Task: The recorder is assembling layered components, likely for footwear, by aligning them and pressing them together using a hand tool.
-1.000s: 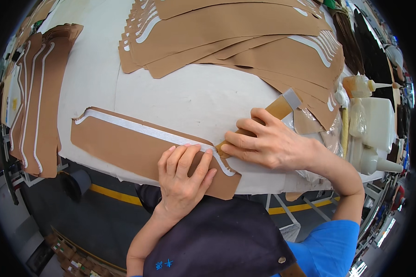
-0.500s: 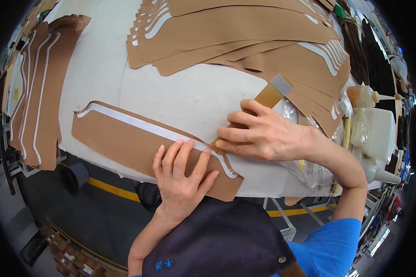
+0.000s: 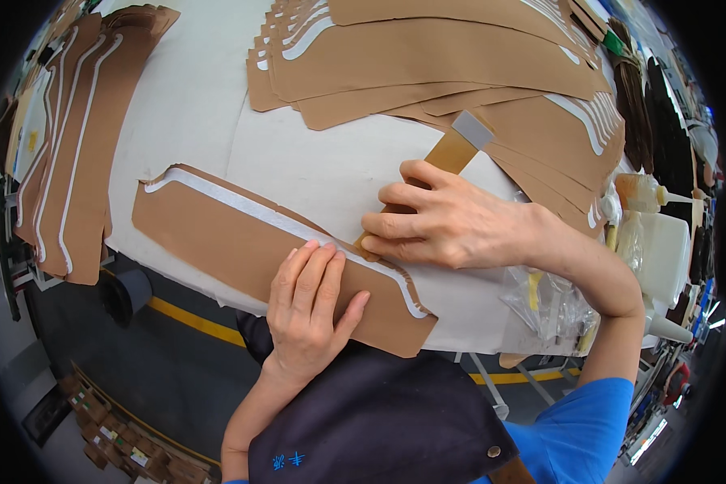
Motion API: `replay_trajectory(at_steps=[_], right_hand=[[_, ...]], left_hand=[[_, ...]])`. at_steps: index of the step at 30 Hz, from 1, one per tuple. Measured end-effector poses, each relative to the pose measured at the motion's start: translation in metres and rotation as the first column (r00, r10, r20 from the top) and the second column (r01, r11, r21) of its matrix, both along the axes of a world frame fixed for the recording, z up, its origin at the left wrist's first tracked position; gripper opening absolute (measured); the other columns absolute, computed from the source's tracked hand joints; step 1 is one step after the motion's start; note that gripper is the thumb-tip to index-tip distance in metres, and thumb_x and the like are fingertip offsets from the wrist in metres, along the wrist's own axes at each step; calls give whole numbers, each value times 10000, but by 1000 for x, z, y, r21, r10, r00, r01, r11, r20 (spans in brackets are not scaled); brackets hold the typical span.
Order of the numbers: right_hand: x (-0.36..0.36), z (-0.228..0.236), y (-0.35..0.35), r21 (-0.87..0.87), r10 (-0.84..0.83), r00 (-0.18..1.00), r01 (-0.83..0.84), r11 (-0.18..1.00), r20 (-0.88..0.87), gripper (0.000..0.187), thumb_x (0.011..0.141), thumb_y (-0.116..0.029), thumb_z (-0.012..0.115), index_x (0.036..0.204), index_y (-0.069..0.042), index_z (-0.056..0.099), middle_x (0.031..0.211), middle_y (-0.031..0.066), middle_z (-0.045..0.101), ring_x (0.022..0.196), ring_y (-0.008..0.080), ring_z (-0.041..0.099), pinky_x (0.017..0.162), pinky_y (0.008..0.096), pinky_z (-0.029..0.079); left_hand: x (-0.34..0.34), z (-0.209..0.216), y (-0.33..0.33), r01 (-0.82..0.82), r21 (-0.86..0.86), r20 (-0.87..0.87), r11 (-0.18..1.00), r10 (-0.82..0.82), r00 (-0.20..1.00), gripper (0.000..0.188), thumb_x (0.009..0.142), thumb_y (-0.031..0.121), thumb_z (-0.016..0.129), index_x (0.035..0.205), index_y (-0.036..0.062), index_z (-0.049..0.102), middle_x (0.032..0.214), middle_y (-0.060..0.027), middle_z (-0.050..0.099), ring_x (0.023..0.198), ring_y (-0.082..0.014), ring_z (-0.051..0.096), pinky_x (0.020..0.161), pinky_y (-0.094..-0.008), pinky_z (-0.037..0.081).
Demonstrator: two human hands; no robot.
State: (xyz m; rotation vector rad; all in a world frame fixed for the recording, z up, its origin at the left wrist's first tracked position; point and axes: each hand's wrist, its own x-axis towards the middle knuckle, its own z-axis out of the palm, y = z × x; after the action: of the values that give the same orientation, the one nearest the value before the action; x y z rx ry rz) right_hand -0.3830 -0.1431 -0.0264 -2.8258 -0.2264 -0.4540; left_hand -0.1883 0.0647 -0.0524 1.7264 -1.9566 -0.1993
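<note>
I see the brown panel (image 3: 210, 230) lying from ten o'clock to five, the left hand (image 3: 308, 298) flat on it, thumb spread, fingertips hiding some white strip (image 3: 238, 199). Near three, the right hand (image 3: 448, 219) pinches a tan tool (image 3: 452, 153), covering its middle; I can't tell whether its tip touches the panel.

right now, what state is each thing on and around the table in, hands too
Left hand: open, fingers resting on the brown piece
Right hand: closed around the flat tan tool
Flat tan tool: held slanting, lower end at the piece's edge
Brown piece: lying on the table, white strip along its far edge
Brown stack: fanned out, overlapping
Plastic bag: crumpled
</note>
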Motion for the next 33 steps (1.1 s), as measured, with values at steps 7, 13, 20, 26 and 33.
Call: replay_trajectory(at_steps=[7,13,20,26,33], right_hand=[[24,-3,-10,-12,29,999,-29,1000,34,300,845,-170,720,1123,-70,770,1100,19,580,1012,211,550,893,374,475],[51,-1,-19,-25,63,998,-63,998,9,306,845,-170,717,1130,-75,771,1086,7,587,1022,207,543,906,371,465],[82,-1,-29,-41,102,995,-101,994,4,324,848,-168,717,1155,-84,777,1086,-2,596,1029,201,544,917,375,464],[109,1,-38,-91,111,994,-112,990,-11,339,855,-164,715,1182,-99,778,1092,-7,607,1045,197,547,934,375,462],[147,3,-48,-131,130,991,-129,983,1,333,862,-149,716,1186,-116,780,1123,-13,616,1055,196,550,940,363,455]], left_hand=[[17,12,-10,16,-48,72,999,-13,997,480,847,146,830,1279,-24,706,1384,-186,624,1303,-409,603,1105,-578,486],[34,2,-8,-35,-18,-40,999,34,999,446,867,140,805,1283,6,715,1381,-178,622,1324,-408,593,1117,-574,491],[64,6,-15,-33,3,-1,999,33,999,479,863,161,814,1306,19,701,1417,-177,594,1361,-428,557,1140,-565,470],[90,10,-28,-109,-51,92,993,113,989,487,861,173,818,1304,13,694,1406,-190,601,1354,-411,560,1130,-563,467],[122,7,-34,-161,-54,11,986,162,987,525,842,197,853,1304,7,690,1439,-186,589,1359,-410,561,1107,-531,482]])
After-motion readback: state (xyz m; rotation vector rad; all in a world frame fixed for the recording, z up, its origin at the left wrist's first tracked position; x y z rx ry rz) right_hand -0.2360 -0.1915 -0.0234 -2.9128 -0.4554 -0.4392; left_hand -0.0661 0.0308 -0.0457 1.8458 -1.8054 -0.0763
